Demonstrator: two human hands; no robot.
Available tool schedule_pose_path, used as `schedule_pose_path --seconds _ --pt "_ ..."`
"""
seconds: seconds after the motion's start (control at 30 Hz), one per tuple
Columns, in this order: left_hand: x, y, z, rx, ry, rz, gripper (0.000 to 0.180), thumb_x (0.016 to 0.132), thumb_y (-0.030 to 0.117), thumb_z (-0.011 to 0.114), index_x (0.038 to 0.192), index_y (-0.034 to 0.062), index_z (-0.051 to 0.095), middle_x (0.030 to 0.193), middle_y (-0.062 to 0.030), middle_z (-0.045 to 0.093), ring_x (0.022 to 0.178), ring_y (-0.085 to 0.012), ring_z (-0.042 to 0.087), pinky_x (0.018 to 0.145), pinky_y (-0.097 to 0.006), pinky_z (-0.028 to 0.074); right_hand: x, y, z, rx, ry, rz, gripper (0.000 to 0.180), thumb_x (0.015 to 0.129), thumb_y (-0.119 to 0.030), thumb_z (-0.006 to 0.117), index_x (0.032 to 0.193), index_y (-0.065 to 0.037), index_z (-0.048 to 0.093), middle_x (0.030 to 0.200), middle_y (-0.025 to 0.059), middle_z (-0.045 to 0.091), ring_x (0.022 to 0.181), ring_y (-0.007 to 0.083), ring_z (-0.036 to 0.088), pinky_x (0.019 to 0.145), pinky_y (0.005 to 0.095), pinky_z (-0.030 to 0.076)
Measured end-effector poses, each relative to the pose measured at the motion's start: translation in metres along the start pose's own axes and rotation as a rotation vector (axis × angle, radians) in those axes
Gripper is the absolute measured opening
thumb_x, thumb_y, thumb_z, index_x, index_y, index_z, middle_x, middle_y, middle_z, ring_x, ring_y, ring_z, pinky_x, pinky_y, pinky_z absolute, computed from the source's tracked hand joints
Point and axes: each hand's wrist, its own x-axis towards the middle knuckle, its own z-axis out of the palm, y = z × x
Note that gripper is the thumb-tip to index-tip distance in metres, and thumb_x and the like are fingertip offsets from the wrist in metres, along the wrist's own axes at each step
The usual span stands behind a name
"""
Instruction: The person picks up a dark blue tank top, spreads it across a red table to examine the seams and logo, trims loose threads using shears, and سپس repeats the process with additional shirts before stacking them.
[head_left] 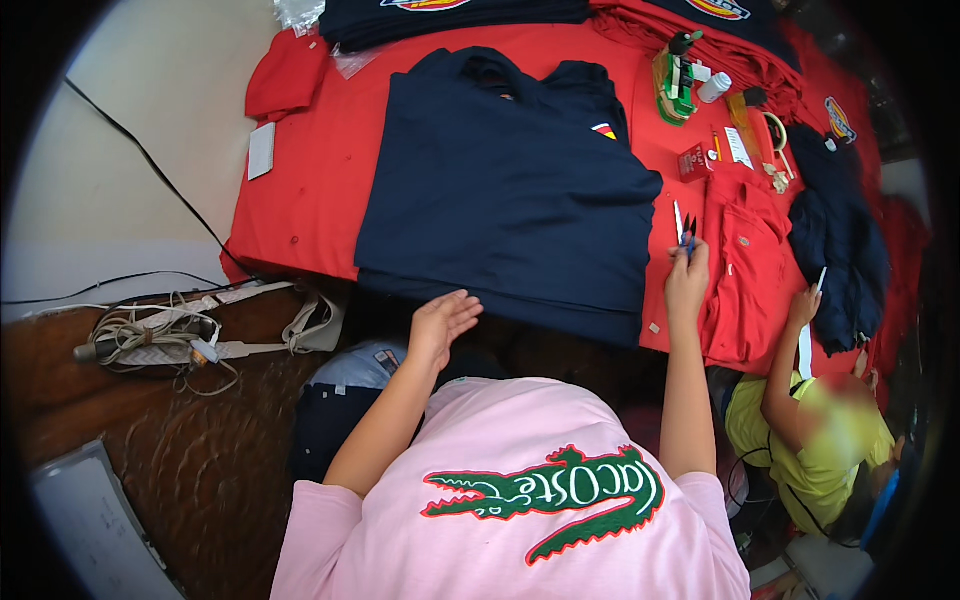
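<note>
A navy shirt (500,190) lies spread on the red-covered table (310,200), its collar at the far side and its hem over the near edge. A small coloured patch (604,131) marks its upper right. My left hand (445,325) is open beside that hem, fingers stretched out and nothing in them. Whether its fingertips touch the cloth, I cannot tell. To the right of the shirt, my right hand (688,275) is closed round a pair of scissors (679,222) with blue handles. Their blades point away from me, just off the shirt's edge.
Folded red garments (740,265) and a dark bundle (842,245) lie on the right. Behind them are a green box (673,90), a white bottle (714,87) and a tape roll (776,130). A co-worker in yellow (755,420) sits at right. Coiled cables (165,335) lie left.
</note>
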Motion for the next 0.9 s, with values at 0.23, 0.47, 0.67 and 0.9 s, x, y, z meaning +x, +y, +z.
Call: schedule_pose_path --seconds 0.23,0.47,0.67,0.9 --pt "0.025 0.004 0.028 -0.192 -0.124 -0.131 0.026 0.1 0.021 0.079 0.109 0.0004 0.067 0.113 -0.0145 0.074 0.112 -0.0271 0.073 0.107 -0.047 0.056 -0.086 -0.118 0.066 0.255 -0.719 0.167 0.02 0.098 -0.017 0.074 0.111 -0.003 0.068 0.084 0.0056 0.067 0.072 0.0124 0.059 0.067 0.0307 0.049" --pt "0.001 0.023 0.04 -0.21 -0.169 0.001 0.02 0.103 0.023 0.075 0.102 0.0059 0.065 0.107 -0.0088 0.075 0.105 -0.0198 0.07 0.105 -0.043 0.054 -0.095 -0.157 0.073 0.185 -0.918 0.099 0.03 0.094 -0.029 0.082 0.105 -0.001 0.075 0.079 0.0058 0.067 0.068 0.0144 0.058 0.065 0.0311 0.048" --pt "-0.011 0.033 0.036 -0.18 -0.266 0.054 0.014 0.104 0.021 0.073 0.102 0.0067 0.073 0.105 -0.006 0.076 0.104 -0.0177 0.07 0.104 -0.039 0.053 -0.1 -0.167 0.068 0.195 -0.905 0.046 0.028 0.095 -0.026 0.083 0.106 -0.001 0.076 0.078 0.0032 0.066 0.068 0.0101 0.054 0.065 0.0289 0.046" --pt "-0.013 0.043 0.036 -0.136 -0.328 0.041 0.015 0.103 0.017 0.072 0.103 0.0019 0.076 0.103 -0.0083 0.078 0.1 -0.0175 0.071 0.101 -0.036 0.055 -0.103 -0.173 0.075 0.219 -0.856 0.014 0.027 0.095 -0.025 0.083 0.107 -0.001 0.077 0.079 0.0074 0.07 0.067 0.0125 0.059 0.064 0.0298 0.048"
